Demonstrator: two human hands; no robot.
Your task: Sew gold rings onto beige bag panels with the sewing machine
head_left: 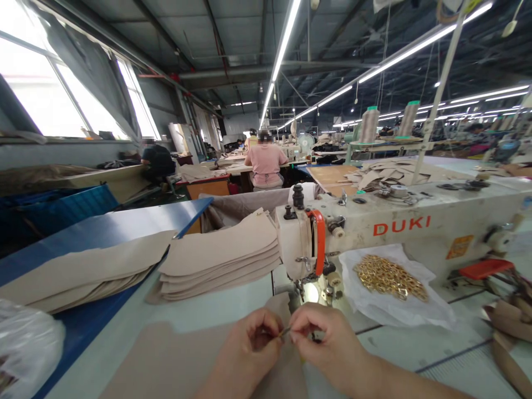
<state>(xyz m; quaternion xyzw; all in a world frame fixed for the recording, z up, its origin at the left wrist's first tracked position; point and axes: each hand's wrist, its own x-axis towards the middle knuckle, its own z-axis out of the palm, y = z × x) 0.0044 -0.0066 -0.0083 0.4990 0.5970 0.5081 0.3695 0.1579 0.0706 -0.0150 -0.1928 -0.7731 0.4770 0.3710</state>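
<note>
My left hand (253,346) and my right hand (326,341) meet just in front of the sewing machine (301,244), fingertips almost touching. Between them they pinch a small, narrow, brownish piece (285,332), mostly covered by the fingers; its kind cannot be made out. Under my hands lies a flat beige fabric panel (166,354), its far end reaching toward the needle area. Right of the machine head, a heap of gold metal rings (390,276) rests on a white sheet (432,310).
Stacked beige panels (220,249) stand left of the machine head. More panels (87,266) lie on a blue board (100,310), with a clear plastic bag (29,349) at its near edge. Fabric strips (511,332) hang at far right. Further off, a person in pink (266,163) sits.
</note>
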